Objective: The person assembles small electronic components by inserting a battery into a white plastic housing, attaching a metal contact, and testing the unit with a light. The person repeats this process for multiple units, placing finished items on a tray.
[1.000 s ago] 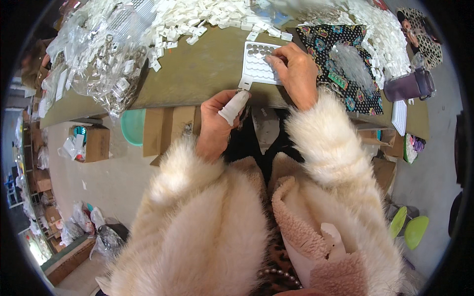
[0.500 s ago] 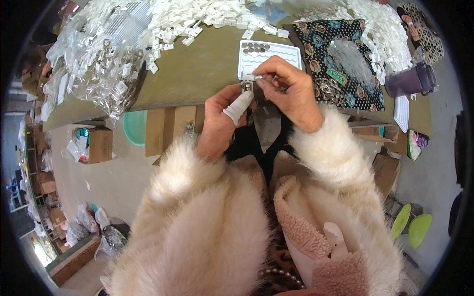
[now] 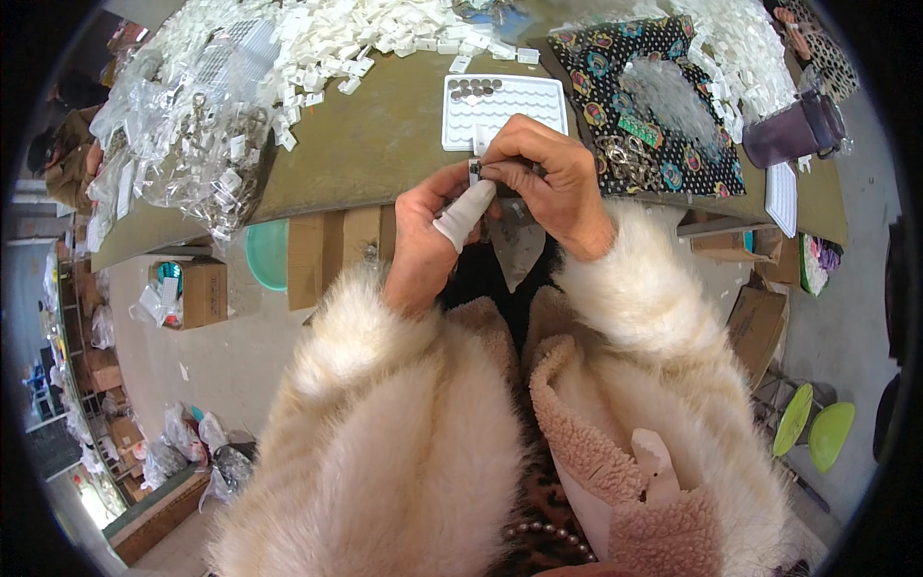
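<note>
My left hand (image 3: 430,223), its thumb in a white finger cover (image 3: 464,215), pinches a small white plastic case (image 3: 474,176) with a dark metallic part in it. From the other side, my right hand (image 3: 550,183) has its thumb and forefinger closed together at the case's edge. What those right fingertips hold, if anything, is hidden. Just beyond both hands lies a white ridged tray (image 3: 538,112), with several round silver discs (image 3: 471,90) in rows at its far left. One white piece (image 3: 480,140) stands at the tray's near edge.
White plastic cases (image 3: 356,38) are heaped along the table's far side. Clear bags with metal parts (image 3: 216,168) lie at left. A patterned black cloth (image 3: 577,60) at right carries metal pieces (image 3: 627,163) and clear plastic bits (image 3: 673,101), near a purple cup (image 3: 781,133). Cardboard boxes (image 3: 205,293) stand below.
My right fingertips have come down from above the small case to its edge, and the hand has turned inward. The whole view has shifted slightly.
</note>
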`<state>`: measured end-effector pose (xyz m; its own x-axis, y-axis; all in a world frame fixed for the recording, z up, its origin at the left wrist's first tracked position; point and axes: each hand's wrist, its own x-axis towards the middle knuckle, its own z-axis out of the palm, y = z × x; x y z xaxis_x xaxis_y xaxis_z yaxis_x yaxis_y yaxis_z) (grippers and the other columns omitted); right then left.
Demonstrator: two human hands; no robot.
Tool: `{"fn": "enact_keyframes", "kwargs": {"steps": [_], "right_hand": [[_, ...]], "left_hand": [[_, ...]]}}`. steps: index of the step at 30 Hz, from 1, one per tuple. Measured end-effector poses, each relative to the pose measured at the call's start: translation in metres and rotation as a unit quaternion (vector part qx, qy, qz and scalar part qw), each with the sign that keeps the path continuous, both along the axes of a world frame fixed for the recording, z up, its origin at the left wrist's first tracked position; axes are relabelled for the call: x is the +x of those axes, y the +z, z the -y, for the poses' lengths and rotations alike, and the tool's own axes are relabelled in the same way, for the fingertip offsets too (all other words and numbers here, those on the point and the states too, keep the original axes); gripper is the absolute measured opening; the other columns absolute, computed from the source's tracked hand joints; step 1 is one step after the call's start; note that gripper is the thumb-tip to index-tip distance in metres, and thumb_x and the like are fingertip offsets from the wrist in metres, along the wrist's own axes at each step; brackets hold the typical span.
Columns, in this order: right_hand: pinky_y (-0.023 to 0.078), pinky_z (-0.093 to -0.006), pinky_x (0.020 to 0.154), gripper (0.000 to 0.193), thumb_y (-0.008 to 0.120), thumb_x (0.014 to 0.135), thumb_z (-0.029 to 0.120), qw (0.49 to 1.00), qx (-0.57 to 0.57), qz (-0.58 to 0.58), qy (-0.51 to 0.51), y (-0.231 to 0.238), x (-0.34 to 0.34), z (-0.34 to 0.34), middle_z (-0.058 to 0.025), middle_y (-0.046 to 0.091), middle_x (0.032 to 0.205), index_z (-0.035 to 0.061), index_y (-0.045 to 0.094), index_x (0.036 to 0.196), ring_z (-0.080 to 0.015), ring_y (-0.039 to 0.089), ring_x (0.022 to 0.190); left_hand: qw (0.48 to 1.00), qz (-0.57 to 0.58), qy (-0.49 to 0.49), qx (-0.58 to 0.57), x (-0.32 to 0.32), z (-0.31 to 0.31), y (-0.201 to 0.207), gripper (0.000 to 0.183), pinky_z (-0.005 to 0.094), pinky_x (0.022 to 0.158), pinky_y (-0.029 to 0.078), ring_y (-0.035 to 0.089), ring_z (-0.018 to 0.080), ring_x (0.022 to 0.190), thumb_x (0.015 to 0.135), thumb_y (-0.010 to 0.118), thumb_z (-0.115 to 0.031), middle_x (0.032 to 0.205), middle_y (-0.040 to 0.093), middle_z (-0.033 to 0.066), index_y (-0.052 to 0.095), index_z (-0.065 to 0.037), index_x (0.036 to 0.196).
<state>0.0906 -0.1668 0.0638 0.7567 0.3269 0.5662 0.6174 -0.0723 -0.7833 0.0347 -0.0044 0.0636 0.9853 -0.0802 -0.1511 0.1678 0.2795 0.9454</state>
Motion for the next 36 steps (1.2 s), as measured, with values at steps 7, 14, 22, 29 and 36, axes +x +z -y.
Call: {"fn": "enact_keyframes", "kwargs": {"steps": [7, 14, 22, 29, 36], "right_hand": [[0.05, -0.0293, 0.065, 0.01, 0.065, 0.088, -0.006, 0.998, -0.044, -0.046, -0.003, 0.002, -0.013, -0.003, -0.0078, 0.062, 0.085, -0.0022, 0.068, 0.097, -0.0161, 0.061, 0.074], [0.049, -0.0246, 0.071, 0.012, 0.069, 0.092, 0.001, 0.992, 0.018, -0.125, 0.018, 0.003, -0.012, 0.002, -0.0031, 0.066, 0.091, -0.0014, 0.069, 0.104, -0.0092, 0.058, 0.079], [0.05, -0.0237, 0.055, 0.008, 0.068, 0.092, 0.0, 0.971, 0.108, -0.201, 0.067, 0.006, -0.017, 0.02, -0.0039, 0.068, 0.085, -0.0021, 0.072, 0.099, -0.0094, 0.062, 0.064], [0.054, -0.0328, 0.08, 0.026, 0.073, 0.085, 0.006, 0.997, 0.023, 0.07, -0.03, -0.009, -0.025, 0.033, -0.0107, 0.071, 0.111, 0.0021, 0.073, 0.111, -0.0251, 0.067, 0.095], [0.055, -0.0376, 0.076, 0.048, 0.08, 0.071, 0.012, 0.96, -0.065, 0.23, -0.146, -0.017, -0.027, 0.043, -0.0087, 0.068, 0.11, 0.0027, 0.068, 0.116, -0.0288, 0.065, 0.093]], "left_hand": [[0.998, 0.001, 0.041, 0.052, 0.002, -0.01, -0.007, 0.02, 0.0211, 0.057, 0.042, 0.054, 0.0037, 0.068, 0.094, 0.071, -0.012, 0.078, 0.066, -0.0023, 0.073, 0.001, 0.108], [0.999, -0.018, -0.039, 0.011, -0.001, -0.009, -0.004, 0.02, 0.0213, 0.055, 0.038, 0.05, 0.0032, 0.063, 0.095, 0.07, -0.018, 0.078, 0.066, -0.0028, 0.074, 0.0, 0.104], [0.977, -0.073, -0.199, -0.018, 0.002, -0.015, 0.016, 0.034, 0.0215, 0.047, 0.023, 0.034, 0.0017, 0.053, 0.098, 0.066, -0.034, 0.065, 0.049, -0.0069, 0.071, -0.001, 0.105], [0.984, -0.072, -0.139, -0.089, -0.001, 0.009, 0.006, 0.036, 0.0218, 0.051, 0.025, 0.035, 0.002, 0.057, 0.097, 0.068, -0.035, 0.067, 0.047, -0.0077, 0.07, 0.0, 0.104], [0.979, -0.137, -0.119, -0.09, 0.005, 0.027, -0.001, 0.038, 0.0205, 0.047, 0.029, 0.037, 0.0019, 0.05, 0.097, 0.067, -0.042, 0.076, 0.061, -0.0007, 0.065, -0.006, 0.107]]}}
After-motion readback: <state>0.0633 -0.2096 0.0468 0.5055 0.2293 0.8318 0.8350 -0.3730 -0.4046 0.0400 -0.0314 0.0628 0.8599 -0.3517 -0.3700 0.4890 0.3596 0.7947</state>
